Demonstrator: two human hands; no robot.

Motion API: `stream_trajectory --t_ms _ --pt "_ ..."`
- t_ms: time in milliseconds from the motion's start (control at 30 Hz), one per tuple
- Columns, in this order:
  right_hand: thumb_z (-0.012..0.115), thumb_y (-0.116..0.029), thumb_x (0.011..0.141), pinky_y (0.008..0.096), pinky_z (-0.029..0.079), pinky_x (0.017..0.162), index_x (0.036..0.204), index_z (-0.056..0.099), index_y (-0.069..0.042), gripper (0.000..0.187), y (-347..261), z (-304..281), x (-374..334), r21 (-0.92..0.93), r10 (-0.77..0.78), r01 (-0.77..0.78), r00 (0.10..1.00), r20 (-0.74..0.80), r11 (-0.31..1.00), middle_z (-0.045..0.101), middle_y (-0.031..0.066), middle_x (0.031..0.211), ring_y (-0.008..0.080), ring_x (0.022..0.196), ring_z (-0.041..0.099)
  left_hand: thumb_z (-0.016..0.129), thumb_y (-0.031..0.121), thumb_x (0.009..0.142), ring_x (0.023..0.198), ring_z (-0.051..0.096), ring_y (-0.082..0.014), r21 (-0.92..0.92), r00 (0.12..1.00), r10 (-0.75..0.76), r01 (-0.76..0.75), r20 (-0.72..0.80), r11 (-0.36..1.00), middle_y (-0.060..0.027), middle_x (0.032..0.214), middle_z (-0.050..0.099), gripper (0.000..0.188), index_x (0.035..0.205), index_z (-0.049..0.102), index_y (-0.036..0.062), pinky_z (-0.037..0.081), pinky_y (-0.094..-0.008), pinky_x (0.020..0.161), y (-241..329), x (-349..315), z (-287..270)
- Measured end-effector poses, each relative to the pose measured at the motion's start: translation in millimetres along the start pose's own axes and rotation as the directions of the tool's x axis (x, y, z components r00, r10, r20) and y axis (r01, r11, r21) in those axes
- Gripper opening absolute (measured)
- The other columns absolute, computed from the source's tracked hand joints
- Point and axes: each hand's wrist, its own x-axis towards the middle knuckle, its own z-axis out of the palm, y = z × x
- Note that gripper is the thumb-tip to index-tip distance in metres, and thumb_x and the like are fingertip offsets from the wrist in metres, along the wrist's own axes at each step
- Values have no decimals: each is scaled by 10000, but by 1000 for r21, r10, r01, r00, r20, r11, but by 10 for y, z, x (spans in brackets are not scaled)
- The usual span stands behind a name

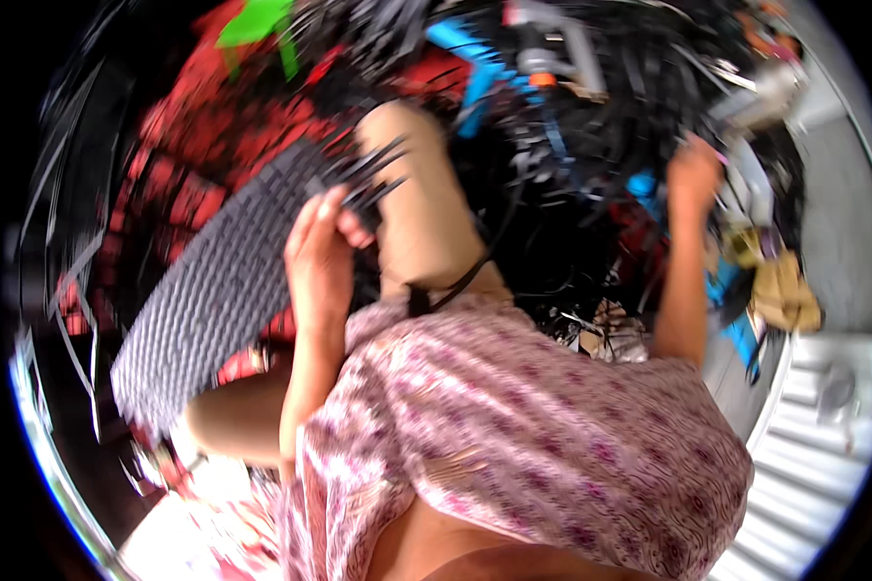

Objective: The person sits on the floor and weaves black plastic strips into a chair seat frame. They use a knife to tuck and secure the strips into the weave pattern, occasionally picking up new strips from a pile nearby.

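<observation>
Gripping left hand (322, 242): fingers closed on dark strips (366, 196)
Woven grey panel (218, 276): slants beside that hand, toward lower left
Right hand (695, 181): blurred, well apart; grip, cannot tell
Beyond: black heap (639, 111), blue object (477, 66)

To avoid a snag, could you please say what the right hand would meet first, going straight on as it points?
Probably the heap of thin, shiny black strips above the right hand in the picture, though blur leaves the depth unclear.
</observation>
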Motion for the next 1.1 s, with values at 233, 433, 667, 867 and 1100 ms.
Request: stream_trajectory --t_ms 233,433,667,867,1100 --pt "617 -279 891 525 520 842 1120 712 -96 308 1261 726 -351 -78 185 -168 894 407 983 709 192 1069 416 955 669 585 141 1021 713 558 -110 -98 998 -64 63 -14 993 -16 886 607 263 1233 642 -4 476 -267 643 26 -86 -90" --pt "615 -389 901 464 507 855 1146 723 -63 422 1252 762 -202 -44 244 -254 848 471 966 734 191 1022 405 965 681 576 94 1002 701 537 -68 -74 992 -95 89 -84 993 6 886 613 231 1210 659 39 407 -209 590 -11 -86 -89" --pt "493 -505 956 498 491 825 1000 762 -26 551 1531 614 -92 -113 351 -332 887 301 936 732 228 956 442 922 667 581 90 975 672 491 -33 -44 973 -200 196 -113 980 16 896 624 196 1138 687 67 350 -185 572 -190 -60 -215" --pt "666 -388 957 306 425 495 855 702 -2 401 141 -546 202 519 403 -379 912 72 766 626 28 704 129 537 548 572 111 1005 660 489 -30 -37 957 -238 235 -166 971 33 859 597 136 1086 668 56 330 -174 533 -266 -124 -295" --pt "637 -142 970 183 250 393 1053 679 68 230 -2278 -1105 -513 472 -424 -876 464 778 -93 487 -43 664 15 462 372 574 159 1021 721 563 -62 34 956 -199 211 -214 977 6 904 647 137 1059 657 56 412 -194 607 -383 -145 -250"
